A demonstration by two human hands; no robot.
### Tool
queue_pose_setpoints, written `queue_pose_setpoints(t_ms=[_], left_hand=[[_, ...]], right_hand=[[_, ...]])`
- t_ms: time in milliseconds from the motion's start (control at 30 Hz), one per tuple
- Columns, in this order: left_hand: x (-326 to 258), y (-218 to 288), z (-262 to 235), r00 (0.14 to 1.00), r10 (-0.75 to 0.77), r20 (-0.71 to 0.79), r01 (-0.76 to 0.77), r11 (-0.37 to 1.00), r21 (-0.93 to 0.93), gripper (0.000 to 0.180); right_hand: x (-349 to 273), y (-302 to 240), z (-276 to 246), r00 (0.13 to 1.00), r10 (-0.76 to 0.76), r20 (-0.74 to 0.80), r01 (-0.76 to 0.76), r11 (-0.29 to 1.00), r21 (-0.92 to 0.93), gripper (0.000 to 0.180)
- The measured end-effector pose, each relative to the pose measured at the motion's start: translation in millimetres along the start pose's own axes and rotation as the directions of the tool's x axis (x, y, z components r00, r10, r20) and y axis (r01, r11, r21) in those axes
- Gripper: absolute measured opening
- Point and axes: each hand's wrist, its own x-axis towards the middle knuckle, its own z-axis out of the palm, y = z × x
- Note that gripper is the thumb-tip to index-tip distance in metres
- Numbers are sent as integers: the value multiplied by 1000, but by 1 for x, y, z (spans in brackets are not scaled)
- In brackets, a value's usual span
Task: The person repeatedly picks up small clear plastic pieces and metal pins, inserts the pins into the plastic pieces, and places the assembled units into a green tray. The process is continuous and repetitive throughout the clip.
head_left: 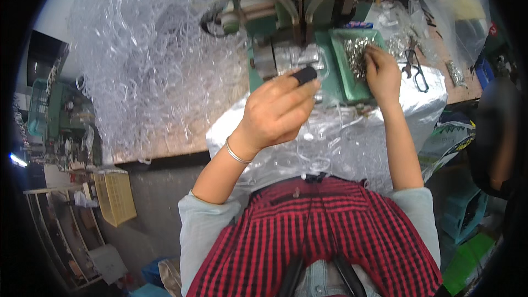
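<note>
My left hand (279,109), with a black sleeve (305,75) on one finger, is closed in front of the green machine's (268,25) work area. A clear plastic loop (325,69) shows beside its fingertips; what the fingers pinch is hidden. To the right, my right hand (384,74) reaches over the side of a green tray (347,88). Its fingertips are pressed together at the heap of small shiny metal pieces (356,58). Whatever it grips there is too small to make out.
A large heap of clear plastic loops (159,66) covers the table's left side. Scissors (415,69) lie right of the tray. Silvery sheeting (429,96) hangs over the front edge, with more clear loops (297,159) at my lap. A yellow crate (114,198) stands low at left; a person (498,137) is at right.
</note>
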Motion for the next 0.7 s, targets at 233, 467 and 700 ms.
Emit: queue_pose_setpoints(t_ms=[233, 467, 700], left_hand=[[-63, 42, -75, -278, -419, 864, 832, 344, 435, 61], [-95, 89, 64, 198, -283, 939, 901, 429, -61, 76], [-25, 80, 34, 410, -122, 904, 782, 557, -280, 46]], right_hand=[[-7, 20, -13, 979, 203, 21, -201, 938, 282, 20], [21, 6, 1, 960, 216, 178, -266, 901, 344, 23], [20, -2, -19, 960, 178, 217, -224, 951, 211, 21]])
